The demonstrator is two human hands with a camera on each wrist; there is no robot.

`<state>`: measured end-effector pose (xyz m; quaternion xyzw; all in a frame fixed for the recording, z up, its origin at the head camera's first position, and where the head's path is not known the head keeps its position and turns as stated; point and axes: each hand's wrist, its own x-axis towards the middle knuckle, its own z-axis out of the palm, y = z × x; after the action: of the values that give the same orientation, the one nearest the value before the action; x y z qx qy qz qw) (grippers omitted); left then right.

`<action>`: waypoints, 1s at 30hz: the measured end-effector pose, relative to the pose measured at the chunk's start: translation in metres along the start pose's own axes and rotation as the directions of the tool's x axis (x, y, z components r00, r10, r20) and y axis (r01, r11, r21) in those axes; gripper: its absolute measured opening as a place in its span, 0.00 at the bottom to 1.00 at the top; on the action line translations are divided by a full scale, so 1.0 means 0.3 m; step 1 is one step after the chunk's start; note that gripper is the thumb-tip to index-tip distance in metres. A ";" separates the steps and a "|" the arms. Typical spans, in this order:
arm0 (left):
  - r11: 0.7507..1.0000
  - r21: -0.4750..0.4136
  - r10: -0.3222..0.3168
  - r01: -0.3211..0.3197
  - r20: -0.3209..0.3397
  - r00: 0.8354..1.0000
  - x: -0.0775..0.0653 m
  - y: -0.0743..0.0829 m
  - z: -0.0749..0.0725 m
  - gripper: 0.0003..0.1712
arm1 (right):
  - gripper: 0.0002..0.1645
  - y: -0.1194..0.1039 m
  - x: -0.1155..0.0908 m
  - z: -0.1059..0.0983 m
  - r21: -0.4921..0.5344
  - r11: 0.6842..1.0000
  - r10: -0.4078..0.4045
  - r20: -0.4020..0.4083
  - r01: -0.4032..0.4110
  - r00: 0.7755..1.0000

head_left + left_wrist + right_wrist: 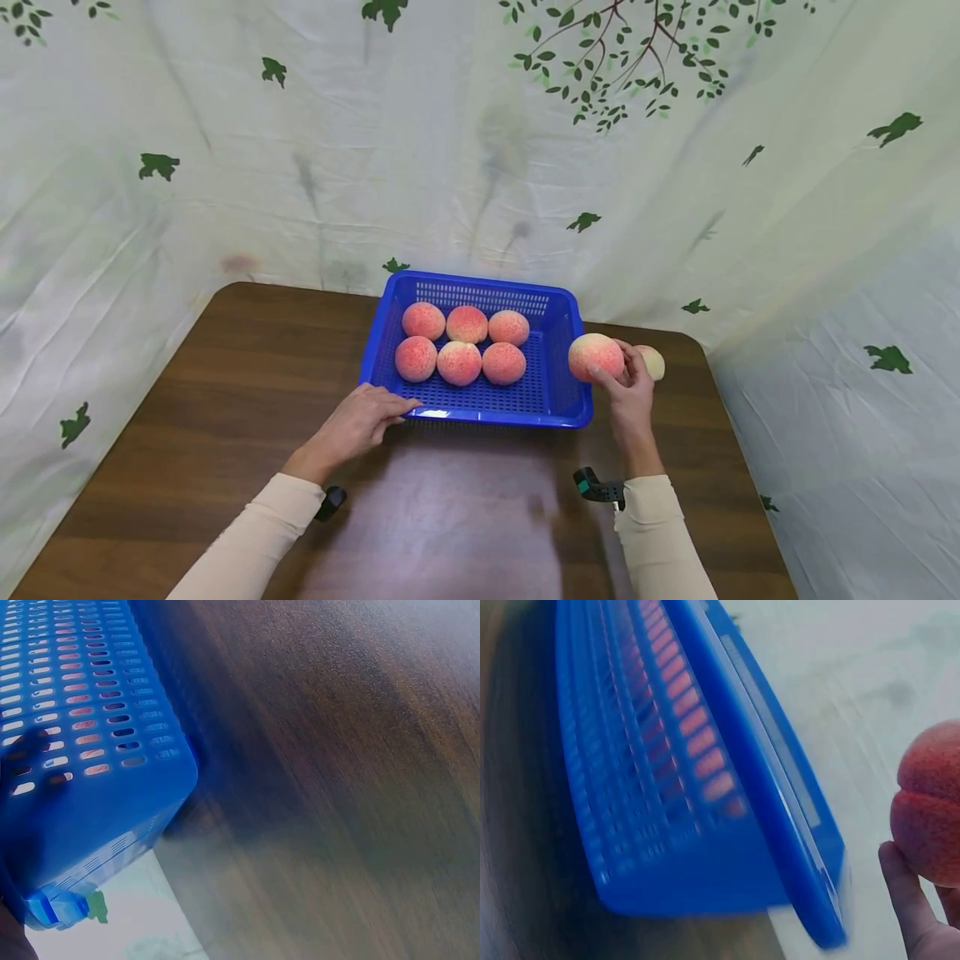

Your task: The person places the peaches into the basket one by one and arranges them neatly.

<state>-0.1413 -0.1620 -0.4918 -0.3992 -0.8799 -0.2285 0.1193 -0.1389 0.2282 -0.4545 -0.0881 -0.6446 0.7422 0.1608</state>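
Observation:
A blue plastic basket with slotted walls holds several pink peaches in two rows toward its left side. At its front-left corner my left hand grips the rim, fingers on top and thumb lower down; the left wrist view shows only a dark part of that hand at the left edge. Over the basket's right rim, my right hand holds a peach between thumb and fingers. The same peach appears raised above rim height in the right wrist view. Another, paler peach lies behind the right hand, partly hidden.
The basket stands on a brown wooden table near its back edge. A pale cloth printed with leaves and branches hangs behind and around the table. Each wrist wears a dark strapped camera.

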 end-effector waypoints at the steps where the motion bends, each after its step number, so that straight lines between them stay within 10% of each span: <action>1: 1.000 -0.002 0.001 -0.001 -0.001 1.000 0.000 -0.001 0.001 0.19 | 0.29 0.003 -0.002 0.013 0.001 1.000 -0.001 0.021 0.001 1.000; 14: 1.000 -0.015 0.006 -0.005 0.017 1.000 0.008 0.004 0.005 0.18 | 0.32 0.083 -0.025 0.195 -0.226 0.974 0.060 0.238 -0.005 0.969; 30: 0.999 -0.006 0.047 -0.048 -0.044 0.998 0.007 -0.006 0.006 0.19 | 0.30 0.098 0.000 0.281 -0.625 0.781 0.288 0.376 0.011 0.881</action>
<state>-0.1441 -0.1607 -0.4931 -0.4152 -0.8665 -0.2376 0.1426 -0.1710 0.1464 -0.4706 -0.0089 -0.8594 0.5037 -0.0872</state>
